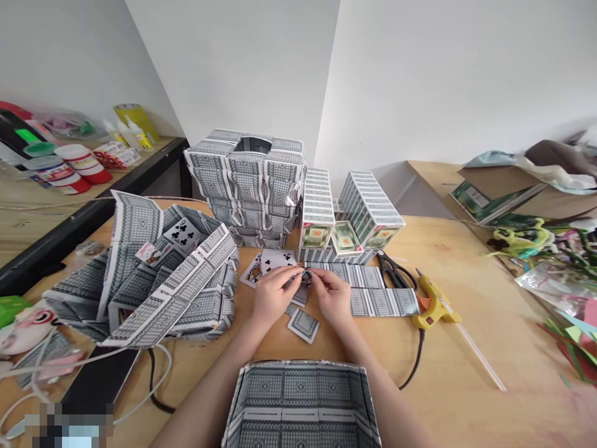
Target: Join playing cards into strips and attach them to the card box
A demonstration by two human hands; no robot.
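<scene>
My left hand (pixel 275 294) and my right hand (pixel 333 294) meet over the middle of the table. Both pinch a small bent playing card (pixel 306 275), mostly hidden by the fingers. Loose playing cards (pixel 304 325) lie face down just below the hands. A few face-up cards (pixel 278 258) show behind my left hand. Beyond my right hand are joined strips of cards (pixel 382 301) with grey patterned backs. Close to my body, between the forearms, stands an open box made of cards (pixel 301 389).
A yellow glue gun (pixel 435 303) and black scissors (pixel 395 271) lie to the right. Stacked card packs (pixel 319 205) and a tall card-built box (pixel 252 186) stand at the back. A large container (pixel 219 305) of folded cards sits left, near white cables (pixel 168 367).
</scene>
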